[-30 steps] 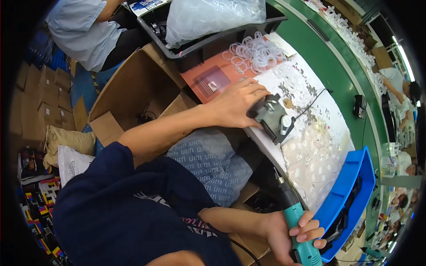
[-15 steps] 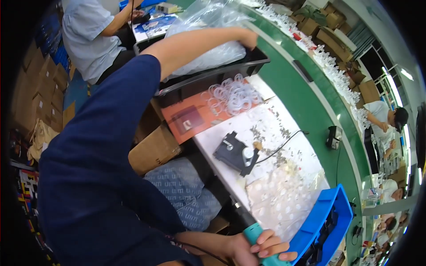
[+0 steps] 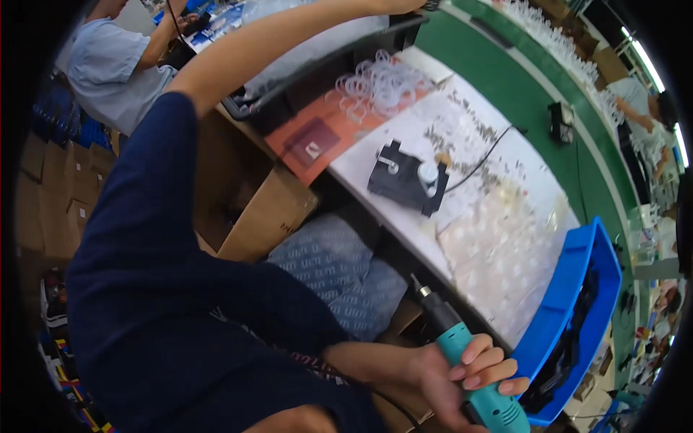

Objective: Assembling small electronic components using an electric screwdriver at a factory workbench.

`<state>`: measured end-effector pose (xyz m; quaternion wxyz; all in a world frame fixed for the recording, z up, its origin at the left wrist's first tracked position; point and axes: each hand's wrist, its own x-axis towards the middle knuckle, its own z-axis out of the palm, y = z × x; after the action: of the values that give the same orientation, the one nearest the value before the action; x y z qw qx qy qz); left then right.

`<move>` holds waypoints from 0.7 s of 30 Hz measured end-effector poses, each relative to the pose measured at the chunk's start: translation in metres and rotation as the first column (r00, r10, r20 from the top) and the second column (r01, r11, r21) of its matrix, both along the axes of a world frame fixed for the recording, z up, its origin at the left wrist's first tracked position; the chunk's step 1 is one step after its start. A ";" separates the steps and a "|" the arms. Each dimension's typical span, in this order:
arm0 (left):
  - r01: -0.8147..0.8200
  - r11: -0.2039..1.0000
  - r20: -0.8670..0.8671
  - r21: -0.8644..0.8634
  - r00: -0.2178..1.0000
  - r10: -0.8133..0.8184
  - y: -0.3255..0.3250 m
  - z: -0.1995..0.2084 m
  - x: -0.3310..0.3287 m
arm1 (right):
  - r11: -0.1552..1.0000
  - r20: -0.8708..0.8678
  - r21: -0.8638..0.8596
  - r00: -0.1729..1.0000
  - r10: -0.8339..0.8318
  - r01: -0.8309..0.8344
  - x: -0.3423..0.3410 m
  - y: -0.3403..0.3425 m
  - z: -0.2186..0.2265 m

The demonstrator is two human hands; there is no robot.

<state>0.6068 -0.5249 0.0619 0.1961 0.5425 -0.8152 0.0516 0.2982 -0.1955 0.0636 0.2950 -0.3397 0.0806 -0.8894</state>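
My right hand (image 3: pixel 462 375) is wrapped round a teal electric screwdriver (image 3: pixel 480 386), its bit pointing up and away near the bench's front edge. My left arm stretches across the top of the view. The left hand (image 3: pixel 395 6) is over the far end of a black crate (image 3: pixel 317 97) and partly cut off by the upper edge. A small dark piece (image 3: pixel 432 4) shows at its fingertips, too little of it to name. On the white bench top lies a black plastic housing (image 3: pixel 404 180) with a white round part on it, apart from both hands.
Clear plastic rings (image 3: pixel 379 90) are heaped on an orange mat (image 3: pixel 310 169). Loose screws (image 3: pixel 462 148) are scattered over the bench. A blue bin (image 3: pixel 559 317) with black parts stands at the right. A green conveyor (image 3: pixel 538 119) runs behind. A co-worker (image 3: pixel 115 61) sits at upper left.
My left hand has moved up at the crate's far end, and a dark piece now shows at its fingertips. The view has shifted. My right hand still grips the screwdriver.
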 end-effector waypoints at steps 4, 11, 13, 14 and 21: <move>0.393 0.893 -0.569 0.221 0.795 -0.209 0.128 0.037 -0.109 | 0.999 0.308 0.023 0.950 -0.042 0.037 0.015 0.019 -0.002; 0.347 0.814 -0.527 0.466 0.848 -0.060 0.184 0.024 -0.122 | 0.984 -0.089 0.016 0.980 0.176 -0.175 -0.001 0.012 -0.004; 0.302 0.892 -0.453 0.336 0.882 -0.128 0.181 0.010 -0.125 | 0.984 -0.096 -0.015 0.980 0.174 -0.176 0.003 0.014 -0.003; 0.251 0.951 -0.362 0.179 0.916 -0.174 0.178 0.003 -0.124 | 0.980 -0.102 -0.059 0.978 0.183 -0.190 0.006 0.014 -0.001; 0.219 0.930 -0.325 0.296 0.938 -0.118 0.168 -0.010 -0.120 | 0.984 -0.108 0.000 0.978 0.177 -0.178 0.005 0.013 -0.003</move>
<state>0.4869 -0.3572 0.0523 0.2291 0.4961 -0.8167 -0.1854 0.3029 -0.1829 0.0608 0.3668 -0.3943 0.0615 -0.8404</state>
